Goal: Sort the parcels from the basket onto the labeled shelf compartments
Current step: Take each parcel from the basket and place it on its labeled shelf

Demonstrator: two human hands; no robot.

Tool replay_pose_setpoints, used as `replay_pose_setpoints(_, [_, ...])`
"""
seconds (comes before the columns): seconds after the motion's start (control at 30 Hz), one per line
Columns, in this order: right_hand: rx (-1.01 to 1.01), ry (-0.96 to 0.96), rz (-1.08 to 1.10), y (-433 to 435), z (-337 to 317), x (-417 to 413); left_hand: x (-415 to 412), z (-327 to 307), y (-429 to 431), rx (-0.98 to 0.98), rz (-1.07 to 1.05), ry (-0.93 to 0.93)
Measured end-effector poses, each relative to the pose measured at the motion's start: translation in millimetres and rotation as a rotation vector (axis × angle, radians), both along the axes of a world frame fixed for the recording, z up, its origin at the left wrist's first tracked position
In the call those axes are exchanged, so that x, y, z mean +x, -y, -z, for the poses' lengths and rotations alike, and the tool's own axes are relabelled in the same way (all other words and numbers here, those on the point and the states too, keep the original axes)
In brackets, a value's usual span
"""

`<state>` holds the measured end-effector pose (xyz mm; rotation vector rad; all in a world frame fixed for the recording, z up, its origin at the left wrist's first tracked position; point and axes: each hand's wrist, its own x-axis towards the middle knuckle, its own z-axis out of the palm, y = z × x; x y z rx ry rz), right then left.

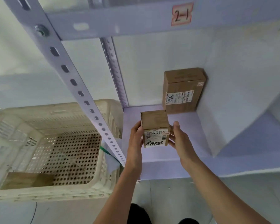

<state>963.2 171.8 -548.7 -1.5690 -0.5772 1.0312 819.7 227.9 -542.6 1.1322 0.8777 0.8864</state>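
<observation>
Both hands are gripping a small cardboard parcel (155, 128): left hand (135, 139) pressing its left side, right hand (179, 139) its right, over the shelf (184, 136) below the "2-1" label (182, 14). Another parcel (183, 90) is standing behind; the basket (47, 159) is sitting left.

Matt cardboard parcel (155, 125), perforated plastic basket (58, 151), painted metal shelf (184, 126).

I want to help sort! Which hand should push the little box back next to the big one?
Probably the right hand: it grips the small box on the side nearer the big box. The left hand holds the far side.
</observation>
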Motion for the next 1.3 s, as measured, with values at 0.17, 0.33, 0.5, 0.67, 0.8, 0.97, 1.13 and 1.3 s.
replay_pose_setpoints(0.17, [0.063, 0.064, -0.016, -15.8, 50.3, 2.2, 2.3, 48.0, -16.3, 0.091, 0.005, -0.005])
replay_pose_setpoints(0.33, [0.128, 0.128, -0.026, -23.3, 80.1, 4.2, 3.8, 81.0, -28.9, 0.195, 0.038, 0.019])
replay_pose_setpoints(0.5, [0.174, 0.179, -0.081, -30.5, 91.3, 9.2, 9.0, 107.0, -41.4, 0.261, 0.014, -0.004])
replay_pose_setpoints(0.67, [0.219, 0.165, -0.132, -44.3, 92.4, 15.1, 23.0, 114.4, -53.8, 0.295, -0.027, 0.026])
replay_pose_setpoints(0.8, [0.25, 0.16, -0.169, -62.0, 91.9, 22.5, 37.4, 113.0, -72.7, 0.304, -0.044, 0.01])
replay_pose_setpoints(0.97, [0.304, 0.25, -0.187, -85.1, 95.2, 33.8, 52.8, 110.6, -92.5, 0.357, -0.059, -0.025])
replay_pose_setpoints(1.13, [0.306, 0.337, -0.163, -113.0, 105.0, 45.4, 66.4, 114.3, -115.5, 0.392, -0.078, -0.062])
replay_pose_setpoints(1.3, [0.332, 0.386, -0.113, -139.0, 113.5, 53.4, 78.6, 121.5, -136.8, 0.36, -0.097, -0.106])
